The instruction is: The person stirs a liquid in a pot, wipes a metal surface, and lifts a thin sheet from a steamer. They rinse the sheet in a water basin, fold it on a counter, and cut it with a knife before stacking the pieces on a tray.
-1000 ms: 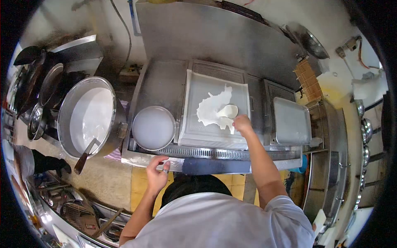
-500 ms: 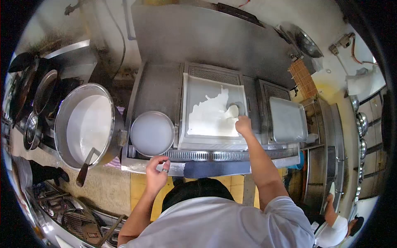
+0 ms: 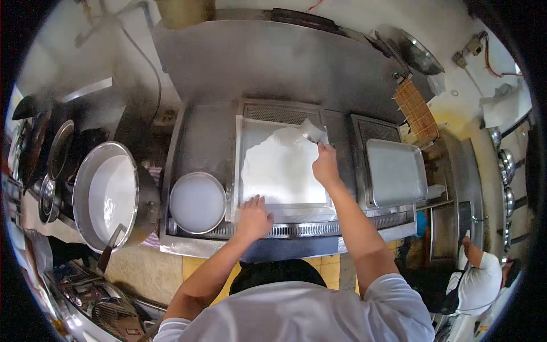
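Observation:
My right hand [image 3: 326, 165] is closed around the handle of a ladle [image 3: 309, 131], which is tilted at the back right of a spread of white batter [image 3: 282, 171]. This batter covers most of a pale cloth [image 3: 326, 200] laid in a shallow rectangular tray on the steel counter. My left hand [image 3: 255, 219] rests with fingers extended at the tray's front left edge, touching the cloth border. To its left stands a round pan [image 3: 198, 203] of whitish liquid.
A large pot [image 3: 114, 196] of white liquid stands at the left, with a dark-handled tool [image 3: 106, 256] over its rim. A second rectangular tray [image 3: 397, 172] lies on the right. A bamboo mat [image 3: 415, 108] hangs behind it. Another person [image 3: 480, 282] is at the lower right.
The batter has spread over much more of the cloth. My right hand moved the ladle toward the back. My left hand came right, from beside the round pan to the tray's front edge.

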Demonstrator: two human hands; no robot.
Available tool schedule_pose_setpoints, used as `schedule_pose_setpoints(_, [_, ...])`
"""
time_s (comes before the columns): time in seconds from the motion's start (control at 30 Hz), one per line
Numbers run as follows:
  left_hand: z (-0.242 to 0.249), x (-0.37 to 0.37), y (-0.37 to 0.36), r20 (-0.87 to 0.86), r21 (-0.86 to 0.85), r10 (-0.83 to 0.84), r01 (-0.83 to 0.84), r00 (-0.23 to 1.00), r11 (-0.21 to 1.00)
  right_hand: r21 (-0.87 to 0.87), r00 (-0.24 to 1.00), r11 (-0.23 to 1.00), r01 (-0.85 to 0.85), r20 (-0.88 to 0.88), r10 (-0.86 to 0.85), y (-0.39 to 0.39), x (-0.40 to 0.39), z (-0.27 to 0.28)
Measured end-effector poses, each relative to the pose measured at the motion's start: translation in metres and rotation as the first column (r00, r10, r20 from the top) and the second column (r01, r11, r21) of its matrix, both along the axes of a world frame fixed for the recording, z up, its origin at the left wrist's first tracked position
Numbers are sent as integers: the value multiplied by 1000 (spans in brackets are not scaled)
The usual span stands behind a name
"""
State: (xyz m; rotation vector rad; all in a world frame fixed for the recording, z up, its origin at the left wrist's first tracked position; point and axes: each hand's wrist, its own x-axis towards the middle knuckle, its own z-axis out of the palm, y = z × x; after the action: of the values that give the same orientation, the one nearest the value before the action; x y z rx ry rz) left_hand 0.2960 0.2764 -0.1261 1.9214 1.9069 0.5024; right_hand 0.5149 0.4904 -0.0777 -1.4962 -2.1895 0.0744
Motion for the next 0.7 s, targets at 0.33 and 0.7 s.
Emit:
schedule_pose_setpoints(0.33, [-34,34,110,-295,-108,145,-184,944,977,-166,940,986,-8,-339,-50,-59,53,27])
schedule_pose_setpoints(0.7, [-33,40,241,-429,-163,227,-322,874,932,-217,885,973,-77,-464,-33,-89,100,26])
